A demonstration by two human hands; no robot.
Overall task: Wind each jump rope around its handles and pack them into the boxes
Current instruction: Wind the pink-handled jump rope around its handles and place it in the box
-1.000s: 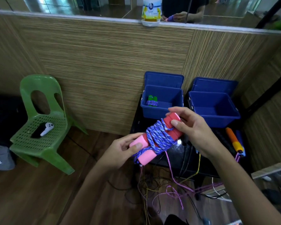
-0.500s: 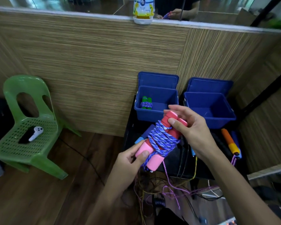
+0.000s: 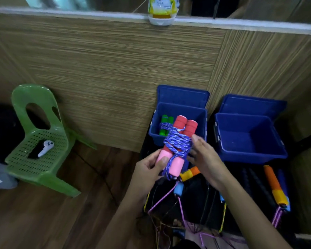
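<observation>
My left hand point(image 3: 147, 169) grips the pink lower ends of a red-and-pink handled jump rope point(image 3: 180, 141) wound with blue-and-white cord. The bundle points up toward the left blue box point(image 3: 178, 108), its red tops in front of the box opening. My right hand point(image 3: 203, 157) lies against the bundle's right side with fingers extended. A wound green-handled rope point(image 3: 164, 125) lies inside the left box. The right blue box point(image 3: 248, 139) holds nothing visible.
Loose ropes with orange point(image 3: 189, 173), light blue point(image 3: 179, 188) and orange-yellow handles point(image 3: 274, 184) lie on the black table point(image 3: 201, 203), cords hanging over its front. A green plastic chair point(image 3: 38, 137) with a white controller point(image 3: 46, 148) stands left. A bottle point(image 3: 162, 9) sits on the wall ledge.
The wound bundle has turned more upright and moved forward toward the left box. My right hand slid off the red tops to the bundle's side. The view moved closer.
</observation>
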